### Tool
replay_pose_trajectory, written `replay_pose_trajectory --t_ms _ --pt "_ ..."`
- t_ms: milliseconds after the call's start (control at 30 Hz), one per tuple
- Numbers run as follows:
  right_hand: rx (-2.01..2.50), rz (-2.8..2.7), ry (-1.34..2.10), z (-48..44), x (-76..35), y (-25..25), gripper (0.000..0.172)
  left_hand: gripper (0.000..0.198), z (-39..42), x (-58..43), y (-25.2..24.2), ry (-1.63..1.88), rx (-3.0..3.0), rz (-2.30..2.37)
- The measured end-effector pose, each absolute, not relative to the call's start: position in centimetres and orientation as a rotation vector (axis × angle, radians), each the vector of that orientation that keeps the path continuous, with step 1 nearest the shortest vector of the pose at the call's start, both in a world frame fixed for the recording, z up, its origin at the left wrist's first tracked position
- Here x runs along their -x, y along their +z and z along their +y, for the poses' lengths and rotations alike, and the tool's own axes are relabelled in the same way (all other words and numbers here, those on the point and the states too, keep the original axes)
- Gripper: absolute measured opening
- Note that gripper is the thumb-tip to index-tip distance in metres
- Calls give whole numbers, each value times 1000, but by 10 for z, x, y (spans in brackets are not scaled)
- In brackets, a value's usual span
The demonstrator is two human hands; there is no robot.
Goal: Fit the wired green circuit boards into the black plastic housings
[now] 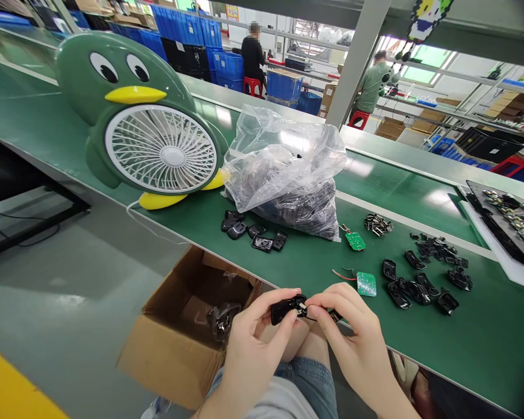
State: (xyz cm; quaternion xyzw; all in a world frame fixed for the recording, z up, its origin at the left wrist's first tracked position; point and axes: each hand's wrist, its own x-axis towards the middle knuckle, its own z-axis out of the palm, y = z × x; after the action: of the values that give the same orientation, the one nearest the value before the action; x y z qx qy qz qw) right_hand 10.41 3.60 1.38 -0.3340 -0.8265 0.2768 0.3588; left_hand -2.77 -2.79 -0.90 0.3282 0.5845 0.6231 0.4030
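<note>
My left hand (255, 343) grips a small black plastic shell (286, 308) between thumb and fingers, above my lap at the near edge of the green table (484, 343). My right hand (353, 331) pinches a small part against the shell's right end; its fingers hide most of that part. Just beyond my hands a green circuit board (367, 284) with red wires lies on the table. A second green circuit board (355, 240) lies further back.
A clear plastic bag (288, 169) of black parts and a green penguin-shaped fan (144, 122) stand at the back. Loose black shells (423, 285) lie right, more black shells (251, 230) lie left. A cardboard box (187, 326) sits below the table edge. Two people work far behind.
</note>
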Motion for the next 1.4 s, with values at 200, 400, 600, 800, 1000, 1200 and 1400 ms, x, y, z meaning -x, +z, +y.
replay_pose_trajectory --t_ms 200,400,600,800,1000,1200,1400 --pt "743 -2310 66 32 -102 11 20 18 -27 26 -13 1558 -830 1501" --pt "681 -2289 -188 31 -99 9 21 18 -27 27 -23 1636 -938 1411" --pt "702 -2286 -41 32 -100 11 16 20 -27 32 -21 1625 -1190 1474" --pt "700 -2303 174 34 -102 17 14 19 -28 31 -25 1614 -1177 1487" --pt "700 -2339 189 35 -104 20 14 17 -27 31 -26 1590 -1160 1466" --pt "765 -2303 324 36 -106 21 9 15 -24 32 -18 1589 -1127 1416" --pt "728 -2329 283 37 -106 21 12 17 -27 30 -20 1593 -1125 1457"
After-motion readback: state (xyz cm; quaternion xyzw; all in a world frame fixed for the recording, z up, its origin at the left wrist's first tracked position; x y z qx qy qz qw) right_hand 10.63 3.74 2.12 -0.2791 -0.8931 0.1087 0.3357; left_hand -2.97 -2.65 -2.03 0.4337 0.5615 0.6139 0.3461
